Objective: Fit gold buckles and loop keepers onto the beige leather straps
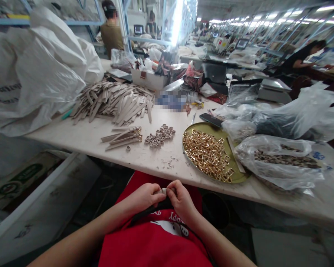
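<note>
Close to my lap, just below the table edge, my left hand (148, 195) and my right hand (180, 198) meet with fingers pinched. Between their fingertips a short pale bit of a beige strap (163, 191) shows; the fingers hide the rest. Beyond them on the table lies a heap of small beige strap loops (159, 136). Left of the loops are several straps with gold buckles (123, 138), and one single loop (128, 148) lies apart. A round olive tray (241, 175) to the right holds many gold buckles (207, 154).
A large pile of loose beige straps (114, 102) lies at the back left, beside a big white sack (52, 55). Clear plastic bags (278, 178) cover the right side. A box of scraps (147, 79) stands behind. Other people (113, 35) work farther off.
</note>
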Motion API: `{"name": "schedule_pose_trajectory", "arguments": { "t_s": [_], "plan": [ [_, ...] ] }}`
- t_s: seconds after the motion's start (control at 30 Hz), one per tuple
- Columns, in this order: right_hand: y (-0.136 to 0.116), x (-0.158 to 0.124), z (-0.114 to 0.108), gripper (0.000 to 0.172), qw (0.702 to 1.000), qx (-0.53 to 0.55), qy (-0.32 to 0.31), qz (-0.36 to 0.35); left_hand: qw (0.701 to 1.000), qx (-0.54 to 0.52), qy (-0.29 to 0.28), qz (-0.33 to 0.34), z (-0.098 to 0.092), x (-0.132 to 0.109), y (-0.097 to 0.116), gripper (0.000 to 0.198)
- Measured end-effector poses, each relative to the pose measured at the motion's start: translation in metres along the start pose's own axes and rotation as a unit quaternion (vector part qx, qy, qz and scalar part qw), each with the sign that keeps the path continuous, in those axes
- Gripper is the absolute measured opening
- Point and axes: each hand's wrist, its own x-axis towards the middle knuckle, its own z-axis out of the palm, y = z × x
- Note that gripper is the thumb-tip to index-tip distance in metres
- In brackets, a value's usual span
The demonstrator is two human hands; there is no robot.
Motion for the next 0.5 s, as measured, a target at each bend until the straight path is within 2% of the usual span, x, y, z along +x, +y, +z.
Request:
{"name": "schedule_pose_trajectory", "arguments": {
  "t_s": [0.2,0.37,0.5],
  "plan": [
    [0.002,0.001,0.001,0.006,0.999,0.012,-0.029,-0.001,1.0,-0.025,-0.009,0.004,-0.003,-0.004,0.0,0.035],
    [-0.001,0.002,0.004,0.006,0.999,-0.049,-0.011,-0.012,0.999,0.036,0.013,0.008,-0.001,-0.002,-0.006,0.037],
    [-0.006,0.005,0.0,0.01,0.99,-0.116,-0.063,-0.047,0.999,0.035,-0.011,0.012,-0.005,-0.003,-0.009,0.04]
  ]
}}
